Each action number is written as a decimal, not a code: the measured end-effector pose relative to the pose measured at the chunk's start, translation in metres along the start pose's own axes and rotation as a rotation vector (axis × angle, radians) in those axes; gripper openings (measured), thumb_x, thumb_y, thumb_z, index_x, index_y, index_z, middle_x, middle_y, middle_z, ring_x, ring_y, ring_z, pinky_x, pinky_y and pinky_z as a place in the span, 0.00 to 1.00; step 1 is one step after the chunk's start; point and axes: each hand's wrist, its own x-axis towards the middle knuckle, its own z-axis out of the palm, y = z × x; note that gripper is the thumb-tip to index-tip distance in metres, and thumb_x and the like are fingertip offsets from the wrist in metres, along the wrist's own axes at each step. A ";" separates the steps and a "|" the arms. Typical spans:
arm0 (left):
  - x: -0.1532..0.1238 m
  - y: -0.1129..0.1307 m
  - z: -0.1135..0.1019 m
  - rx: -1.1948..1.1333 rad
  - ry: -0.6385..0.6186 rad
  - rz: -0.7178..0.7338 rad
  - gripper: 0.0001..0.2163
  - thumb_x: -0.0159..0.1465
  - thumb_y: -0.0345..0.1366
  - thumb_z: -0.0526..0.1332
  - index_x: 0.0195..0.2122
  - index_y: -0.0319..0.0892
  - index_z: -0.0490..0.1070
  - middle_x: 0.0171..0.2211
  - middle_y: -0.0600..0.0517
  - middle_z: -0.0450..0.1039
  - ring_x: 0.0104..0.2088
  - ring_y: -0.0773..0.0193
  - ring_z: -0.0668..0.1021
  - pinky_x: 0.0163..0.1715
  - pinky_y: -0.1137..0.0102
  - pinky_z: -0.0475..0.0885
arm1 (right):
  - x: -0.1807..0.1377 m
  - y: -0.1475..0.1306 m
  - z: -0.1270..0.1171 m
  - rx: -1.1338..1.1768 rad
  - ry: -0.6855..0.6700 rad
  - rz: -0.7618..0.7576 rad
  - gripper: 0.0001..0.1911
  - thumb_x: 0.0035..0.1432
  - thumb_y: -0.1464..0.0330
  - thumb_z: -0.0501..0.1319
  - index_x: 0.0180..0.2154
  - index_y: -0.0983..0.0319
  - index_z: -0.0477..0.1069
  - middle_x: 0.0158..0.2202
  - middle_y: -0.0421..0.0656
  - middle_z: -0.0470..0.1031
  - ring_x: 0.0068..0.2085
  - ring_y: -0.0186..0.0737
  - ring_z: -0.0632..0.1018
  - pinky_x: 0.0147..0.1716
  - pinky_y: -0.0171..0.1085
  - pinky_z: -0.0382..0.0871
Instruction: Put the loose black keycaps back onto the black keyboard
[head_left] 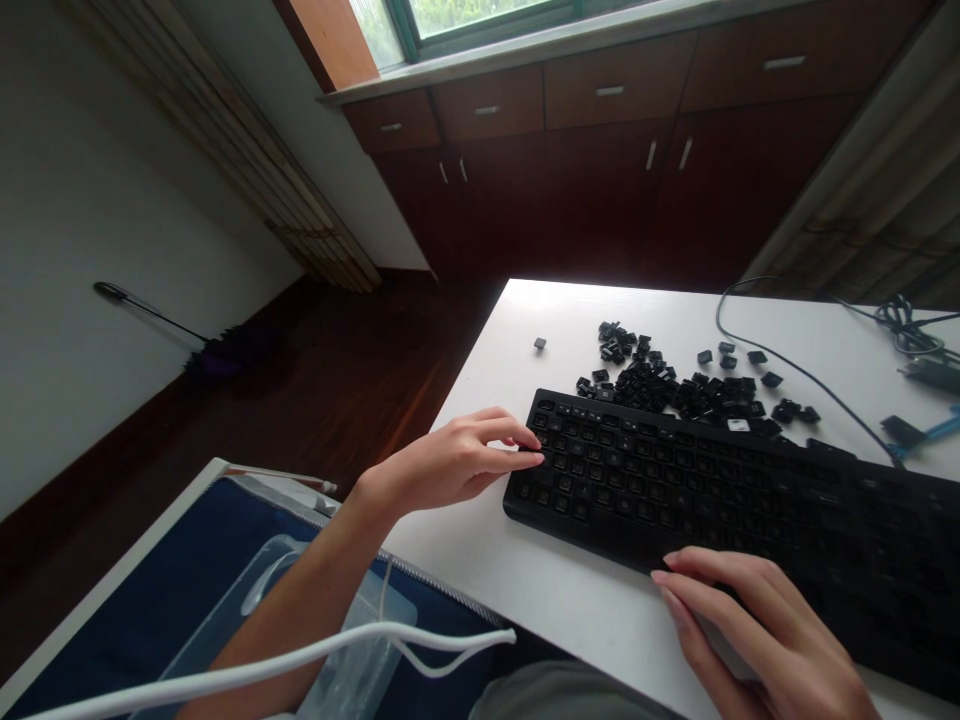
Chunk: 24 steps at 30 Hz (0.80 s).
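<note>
A black keyboard (720, 500) with its keycaps removed lies on the white table (525, 580). My left hand (457, 462) rests at the keyboard's left end, fingers stretched out and fingertips touching its edge. My right hand (750, 620) lies on the keyboard's near edge, fingers extended flat and holding nothing that I can see. A heap of loose black keycaps (675, 385) sits just behind the keyboard, and one stray keycap (539, 343) lies apart to the left.
A black cable (787, 365) runs across the table behind the keycaps toward tangled cords (911, 335) at the right. A white cord (300, 655) crosses near my lap. A blue-lined box (172, 590) stands at lower left. Dark wooden cabinets (600, 150) stand beyond the table.
</note>
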 end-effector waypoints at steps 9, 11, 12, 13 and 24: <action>0.009 -0.002 -0.006 -0.079 0.045 0.009 0.14 0.69 0.28 0.59 0.52 0.47 0.77 0.48 0.45 0.78 0.47 0.60 0.79 0.46 0.68 0.76 | 0.043 -0.009 0.007 0.072 -0.094 -0.006 0.17 0.63 0.76 0.61 0.53 0.62 0.72 0.48 0.48 0.77 0.48 0.43 0.76 0.47 0.42 0.73; 0.015 -0.007 -0.010 -0.157 0.058 -0.010 0.12 0.68 0.30 0.61 0.51 0.47 0.78 0.46 0.46 0.80 0.46 0.60 0.80 0.46 0.68 0.76 | 0.069 -0.008 0.017 0.102 -0.164 0.010 0.15 0.66 0.73 0.59 0.54 0.60 0.71 0.49 0.46 0.78 0.48 0.43 0.76 0.48 0.44 0.73; 0.017 -0.009 -0.011 -0.204 0.057 -0.028 0.11 0.68 0.32 0.62 0.50 0.46 0.79 0.46 0.46 0.80 0.45 0.60 0.81 0.46 0.69 0.76 | 0.081 -0.006 0.023 0.111 -0.189 0.022 0.15 0.67 0.72 0.58 0.54 0.60 0.71 0.50 0.45 0.78 0.49 0.44 0.76 0.49 0.45 0.73; 0.020 -0.012 -0.013 -0.253 0.054 -0.046 0.10 0.68 0.33 0.62 0.48 0.46 0.80 0.45 0.46 0.81 0.44 0.61 0.82 0.45 0.70 0.77 | 0.092 -0.003 0.029 0.120 -0.203 0.039 0.14 0.68 0.71 0.57 0.54 0.59 0.71 0.51 0.45 0.78 0.50 0.44 0.76 0.50 0.46 0.73; 0.016 -0.023 -0.007 -0.538 0.025 -0.167 0.10 0.66 0.37 0.65 0.45 0.42 0.82 0.44 0.44 0.81 0.43 0.59 0.82 0.42 0.70 0.78 | 0.119 0.008 0.057 0.161 -0.236 0.106 0.07 0.66 0.65 0.62 0.43 0.53 0.78 0.42 0.37 0.82 0.42 0.41 0.79 0.45 0.44 0.72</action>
